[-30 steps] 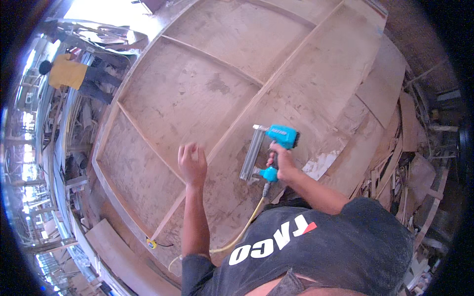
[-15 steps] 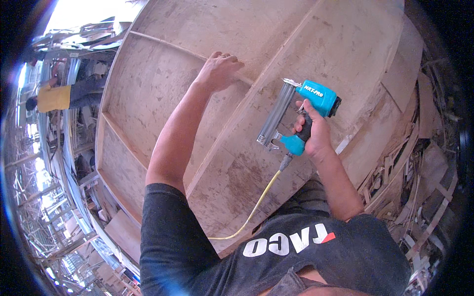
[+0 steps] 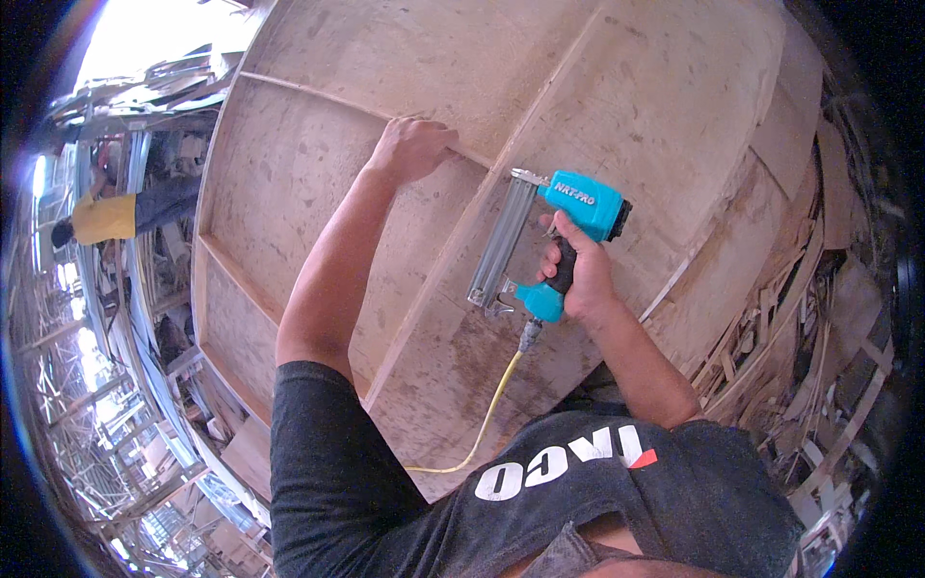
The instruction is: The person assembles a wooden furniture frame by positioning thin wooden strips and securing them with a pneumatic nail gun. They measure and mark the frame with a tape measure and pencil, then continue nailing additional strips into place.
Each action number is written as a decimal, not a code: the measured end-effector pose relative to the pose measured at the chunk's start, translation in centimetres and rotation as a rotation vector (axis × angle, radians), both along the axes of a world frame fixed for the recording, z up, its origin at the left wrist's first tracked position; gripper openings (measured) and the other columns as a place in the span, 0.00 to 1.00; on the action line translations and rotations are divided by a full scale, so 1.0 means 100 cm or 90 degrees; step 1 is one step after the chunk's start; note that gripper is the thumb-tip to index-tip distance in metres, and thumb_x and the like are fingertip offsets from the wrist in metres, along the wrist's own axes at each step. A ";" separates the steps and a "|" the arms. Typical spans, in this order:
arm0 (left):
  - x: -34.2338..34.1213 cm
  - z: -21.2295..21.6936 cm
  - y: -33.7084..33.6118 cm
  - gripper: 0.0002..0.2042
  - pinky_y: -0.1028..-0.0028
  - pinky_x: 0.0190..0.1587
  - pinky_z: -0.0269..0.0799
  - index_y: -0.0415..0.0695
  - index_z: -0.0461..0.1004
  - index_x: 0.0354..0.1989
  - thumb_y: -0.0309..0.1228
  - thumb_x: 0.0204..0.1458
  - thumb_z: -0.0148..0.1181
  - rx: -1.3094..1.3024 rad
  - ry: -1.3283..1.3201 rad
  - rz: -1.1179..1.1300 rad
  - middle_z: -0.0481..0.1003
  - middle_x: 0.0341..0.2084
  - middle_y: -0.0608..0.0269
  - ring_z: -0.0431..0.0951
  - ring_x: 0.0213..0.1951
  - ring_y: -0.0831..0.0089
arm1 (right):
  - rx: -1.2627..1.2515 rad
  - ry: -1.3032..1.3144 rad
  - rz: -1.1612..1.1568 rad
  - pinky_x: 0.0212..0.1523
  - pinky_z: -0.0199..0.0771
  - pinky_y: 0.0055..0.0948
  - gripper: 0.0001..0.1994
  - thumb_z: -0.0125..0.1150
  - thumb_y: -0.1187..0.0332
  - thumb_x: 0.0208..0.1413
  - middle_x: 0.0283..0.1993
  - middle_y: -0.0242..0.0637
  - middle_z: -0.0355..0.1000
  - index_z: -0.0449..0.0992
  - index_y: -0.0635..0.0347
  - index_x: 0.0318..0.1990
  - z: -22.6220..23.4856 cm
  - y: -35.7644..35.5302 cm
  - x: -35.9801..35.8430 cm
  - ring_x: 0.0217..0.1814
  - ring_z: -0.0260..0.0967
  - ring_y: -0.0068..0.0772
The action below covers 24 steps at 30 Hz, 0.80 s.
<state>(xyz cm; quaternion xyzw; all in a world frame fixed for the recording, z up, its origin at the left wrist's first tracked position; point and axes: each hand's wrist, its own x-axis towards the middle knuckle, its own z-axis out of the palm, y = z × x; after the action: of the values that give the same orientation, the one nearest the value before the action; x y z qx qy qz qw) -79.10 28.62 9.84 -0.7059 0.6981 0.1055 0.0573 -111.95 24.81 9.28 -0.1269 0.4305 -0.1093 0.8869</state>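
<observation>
My right hand [image 3: 590, 281] is wrapped round the black grip of a teal pneumatic nail gun [image 3: 584, 200]. The gun's nose sits close beside a long wooden batten [image 3: 445, 252] that runs diagonally over a large plywood panel [image 3: 665, 116]. Whether the nose touches the batten I cannot tell. From the handle's base a yellow air hose [image 3: 496, 405] curves down to the left. My left hand [image 3: 412, 150] is closed over a thin wooden crosspiece [image 3: 313, 93], near where it meets the batten; its fingertips are partly hidden.
Another crosspiece [image 3: 241, 279] spans the panel's left part. Scrap wood strips [image 3: 771, 328] lie piled along the right. Off to the left, a person in a yellow top [image 3: 104, 219] stands among stacked boards and bright metal framing.
The nail gun has moved left in my right hand, its nose now nearer the batten joint. My left hand appears slightly lower and further left, still on the crosspiece, as the whole view shifts a little.
</observation>
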 end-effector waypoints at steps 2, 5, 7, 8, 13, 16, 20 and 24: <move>-0.003 0.002 -0.003 0.10 0.55 0.46 0.77 0.49 0.79 0.39 0.40 0.54 0.63 -0.017 0.000 -0.014 0.81 0.36 0.61 0.82 0.44 0.54 | -0.006 -0.001 0.001 0.27 0.68 0.33 0.19 0.65 0.50 0.62 0.20 0.25 0.61 0.76 0.55 0.49 -0.005 0.000 0.000 0.20 0.61 0.24; -0.008 0.001 -0.003 0.09 0.55 0.47 0.77 0.50 0.78 0.39 0.37 0.52 0.63 -0.033 0.003 -0.005 0.81 0.36 0.60 0.82 0.44 0.55 | 0.034 -0.023 -0.039 0.25 0.70 0.36 0.17 0.67 0.54 0.62 0.20 0.29 0.65 0.77 0.58 0.47 -0.003 -0.001 0.000 0.18 0.64 0.28; -0.010 0.002 -0.001 0.10 0.56 0.48 0.78 0.50 0.79 0.40 0.35 0.50 0.64 -0.030 -0.002 -0.001 0.81 0.37 0.60 0.82 0.45 0.56 | 0.031 -0.024 -0.042 0.25 0.70 0.36 0.17 0.67 0.54 0.62 0.20 0.29 0.64 0.77 0.58 0.47 -0.005 0.001 -0.001 0.18 0.64 0.28; -0.011 0.003 -0.001 0.09 0.56 0.47 0.78 0.50 0.78 0.40 0.35 0.50 0.64 -0.023 -0.008 -0.004 0.81 0.37 0.60 0.82 0.44 0.56 | 0.029 -0.022 -0.043 0.25 0.70 0.36 0.17 0.67 0.54 0.62 0.20 0.29 0.64 0.77 0.58 0.47 -0.005 0.002 -0.002 0.18 0.64 0.28; -0.013 0.003 -0.002 0.09 0.57 0.45 0.79 0.50 0.78 0.39 0.35 0.50 0.64 -0.035 -0.038 -0.018 0.81 0.35 0.60 0.82 0.43 0.56 | 0.031 -0.013 -0.043 0.25 0.69 0.36 0.17 0.67 0.54 0.62 0.20 0.29 0.64 0.76 0.58 0.47 -0.004 0.001 -0.001 0.18 0.63 0.28; -0.012 0.001 -0.004 0.09 0.57 0.45 0.79 0.50 0.78 0.39 0.35 0.50 0.64 -0.053 -0.033 -0.021 0.82 0.35 0.60 0.82 0.42 0.56 | 0.033 -0.028 -0.050 0.25 0.69 0.36 0.17 0.66 0.54 0.62 0.20 0.29 0.64 0.76 0.58 0.47 -0.006 0.002 -0.001 0.18 0.62 0.28; -0.011 -0.003 -0.004 0.09 0.56 0.43 0.79 0.50 0.78 0.38 0.38 0.53 0.64 -0.074 -0.034 -0.025 0.81 0.34 0.61 0.83 0.41 0.56 | 0.046 -0.027 -0.061 0.25 0.69 0.36 0.17 0.66 0.54 0.62 0.20 0.29 0.63 0.76 0.58 0.46 -0.009 0.005 -0.001 0.18 0.62 0.28; -0.015 -0.001 -0.004 0.09 0.56 0.42 0.79 0.49 0.78 0.37 0.40 0.55 0.63 -0.072 -0.030 -0.018 0.81 0.33 0.62 0.83 0.40 0.56 | 0.024 -0.009 -0.044 0.28 0.67 0.34 0.21 0.64 0.49 0.62 0.20 0.25 0.60 0.76 0.56 0.50 -0.010 0.009 -0.001 0.20 0.60 0.25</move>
<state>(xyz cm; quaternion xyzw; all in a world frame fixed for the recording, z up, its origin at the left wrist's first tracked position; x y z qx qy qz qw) -80.56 28.19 9.73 -0.7002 0.7114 0.0484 0.0349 -112.08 25.74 8.31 -0.0947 0.4304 -0.1323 0.8879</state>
